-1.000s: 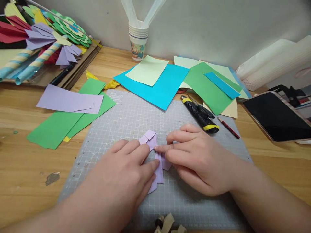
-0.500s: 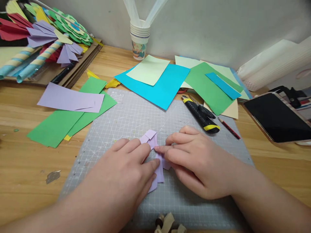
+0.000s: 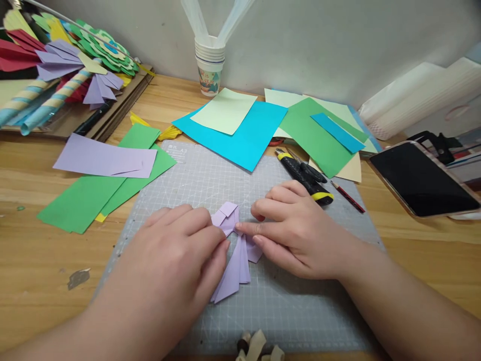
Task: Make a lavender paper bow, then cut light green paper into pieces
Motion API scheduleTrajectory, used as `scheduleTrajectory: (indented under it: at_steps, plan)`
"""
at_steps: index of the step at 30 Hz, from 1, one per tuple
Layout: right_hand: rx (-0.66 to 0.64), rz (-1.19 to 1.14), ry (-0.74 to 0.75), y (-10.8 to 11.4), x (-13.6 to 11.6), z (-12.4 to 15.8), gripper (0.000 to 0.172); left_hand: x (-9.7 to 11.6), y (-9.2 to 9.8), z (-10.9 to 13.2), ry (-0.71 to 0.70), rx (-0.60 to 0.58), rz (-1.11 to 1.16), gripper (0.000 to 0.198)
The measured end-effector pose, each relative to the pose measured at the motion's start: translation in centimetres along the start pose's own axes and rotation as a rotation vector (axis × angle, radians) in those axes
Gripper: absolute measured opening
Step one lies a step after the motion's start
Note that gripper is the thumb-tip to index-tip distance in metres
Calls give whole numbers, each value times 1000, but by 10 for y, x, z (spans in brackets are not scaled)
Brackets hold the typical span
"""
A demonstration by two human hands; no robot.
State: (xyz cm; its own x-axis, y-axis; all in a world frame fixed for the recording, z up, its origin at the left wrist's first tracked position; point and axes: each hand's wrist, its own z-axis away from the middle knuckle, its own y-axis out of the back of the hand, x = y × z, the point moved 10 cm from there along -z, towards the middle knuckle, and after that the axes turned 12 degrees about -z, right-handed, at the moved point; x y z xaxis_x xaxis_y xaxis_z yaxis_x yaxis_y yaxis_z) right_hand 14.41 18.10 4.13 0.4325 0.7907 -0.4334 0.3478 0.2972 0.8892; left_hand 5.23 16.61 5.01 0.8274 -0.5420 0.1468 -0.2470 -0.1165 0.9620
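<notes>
A pleated piece of purple paper (image 3: 233,263) with several fanned folds lies on the grey cutting mat (image 3: 300,321). My left hand (image 3: 180,255) pinches its left side between thumb and bent fingers, hiding part of that side. From the right, my right hand (image 3: 296,230) presses its outstretched index fingertip on the narrow middle. The right thumb rests near the paper's right wing, apart from the index finger, while the other fingers are loosely bent. A short folded flap stands out at the top of the paper, above the fingertips.
Purple strips (image 3: 105,158) overlap green strips (image 3: 86,198) at left. Behind lie a blue sheet (image 3: 259,135), a pale sheet (image 3: 225,110) and a green sheet (image 3: 319,135). A utility knife (image 3: 302,175) and pencil (image 3: 347,196) are beyond my right hand. Paper cups (image 3: 209,75) stand by the wall.
My left hand has drawn back leftward, uncovering more of the lower pleats, which look more spread. The right index finger still presses the middle. The whole view has shifted slightly.
</notes>
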Motion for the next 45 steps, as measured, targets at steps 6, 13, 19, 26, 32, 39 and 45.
scheduleTrajectory:
  at_steps: [6, 13, 19, 26, 32, 39, 45]
  plan:
    - [-76, -10, -25, -8, 1, -1, 32, -6, 1, 0, 33, 0, -9, 32]
    - [-136, 28, -74, -12, -3, 1, 36, -8, -3, -1, 78, -75, -11, 32]
    - [-161, 119, -137, -12, -15, 4, 40, -9, -2, -3, 95, -91, -10, 33]
    - [-182, 164, -176, -15, -15, 7, 40, -10, -3, -2, 95, -96, -5, 32]
    - [-196, 170, -182, -17, -13, 8, 40, -10, -4, -3, 89, -92, -9, 32]
    - [-207, 153, -204, -21, -12, 8, 39, -10, -3, -3, 87, -91, 0, 32]
    - [-244, 117, -214, -22, -8, 8, 39, -10, -6, -3, 96, -115, -4, 32]
